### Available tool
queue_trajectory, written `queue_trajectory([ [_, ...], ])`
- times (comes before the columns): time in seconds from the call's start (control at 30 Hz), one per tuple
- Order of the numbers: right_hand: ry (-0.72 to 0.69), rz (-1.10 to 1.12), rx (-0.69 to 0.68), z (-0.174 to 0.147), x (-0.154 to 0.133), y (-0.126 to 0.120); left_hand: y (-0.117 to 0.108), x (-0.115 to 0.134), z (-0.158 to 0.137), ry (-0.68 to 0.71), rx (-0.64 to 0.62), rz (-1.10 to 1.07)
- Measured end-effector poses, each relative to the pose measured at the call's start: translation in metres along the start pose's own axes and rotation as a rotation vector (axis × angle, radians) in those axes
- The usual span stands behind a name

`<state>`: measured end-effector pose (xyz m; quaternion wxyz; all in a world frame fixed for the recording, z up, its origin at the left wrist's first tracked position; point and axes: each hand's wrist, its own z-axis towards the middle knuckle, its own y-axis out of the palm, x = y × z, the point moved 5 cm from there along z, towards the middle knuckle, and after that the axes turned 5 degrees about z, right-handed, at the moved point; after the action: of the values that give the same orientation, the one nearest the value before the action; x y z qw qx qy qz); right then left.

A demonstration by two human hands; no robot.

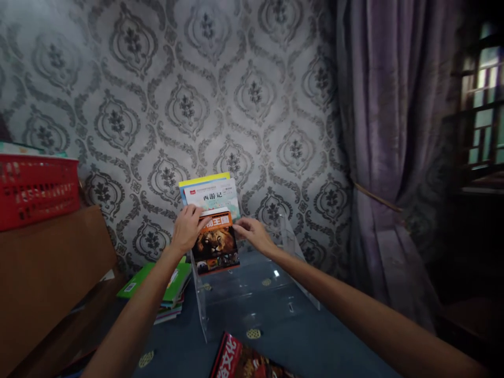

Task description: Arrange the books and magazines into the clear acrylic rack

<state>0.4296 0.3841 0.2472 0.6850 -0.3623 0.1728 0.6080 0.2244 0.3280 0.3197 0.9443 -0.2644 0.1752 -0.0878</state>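
A book with a lion on its cover (217, 241) stands upright in a clear plastic rack (252, 294), toward the rack's left side. My left hand (189, 228) grips the book's upper left corner, thumb across the front. At its upper right edge, my right hand (254, 233) pinches the book between thumb and fingers. Right behind it rises a pale book with large black characters (212, 197). A yellow-topped book (205, 178) shows behind that one. The lower left edges of both rear books are hidden by my left hand and the lion book.
Left of the rack lies a stack of books with a green one on top (137, 281). A dark book with a red title band (244, 362) lies at the front edge. A cardboard box (51, 273) and red basket (39, 189) stand left; a purple curtain (386, 131) hangs right.
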Motion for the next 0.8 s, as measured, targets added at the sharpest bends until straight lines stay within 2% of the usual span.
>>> queue_trajectory([
  [0.07, 0.027, -0.116, 0.153, -0.001, 0.005, -0.015, 0.0, 0.0, -0.003, -0.018, 0.029, -0.005],
  [0.13, 0.036, -0.284, 0.212, 0.001, 0.008, -0.023, 0.001, -0.002, -0.007, -0.05, 0.069, -0.031],
  [0.23, 0.011, -0.426, 0.141, 0.007, 0.007, -0.02, 0.005, -0.008, -0.015, -0.128, 0.172, -0.105],
  [0.4, -0.013, -0.452, 0.055, 0.011, -0.002, -0.005, 0.016, -0.016, -0.028, -0.243, 0.334, -0.275],
  [0.5, -0.018, -0.472, 0.026, 0.011, -0.006, 0.001, 0.024, -0.018, -0.031, -0.331, 0.323, -0.388],
  [0.7, -0.031, -0.516, 0.007, 0.011, -0.009, 0.0, 0.029, -0.018, -0.034, -0.43, 0.219, -0.566],
  [0.8, -0.043, -0.544, 0.053, 0.015, -0.007, -0.005, 0.031, -0.023, -0.036, -0.473, 0.184, -0.637],
])
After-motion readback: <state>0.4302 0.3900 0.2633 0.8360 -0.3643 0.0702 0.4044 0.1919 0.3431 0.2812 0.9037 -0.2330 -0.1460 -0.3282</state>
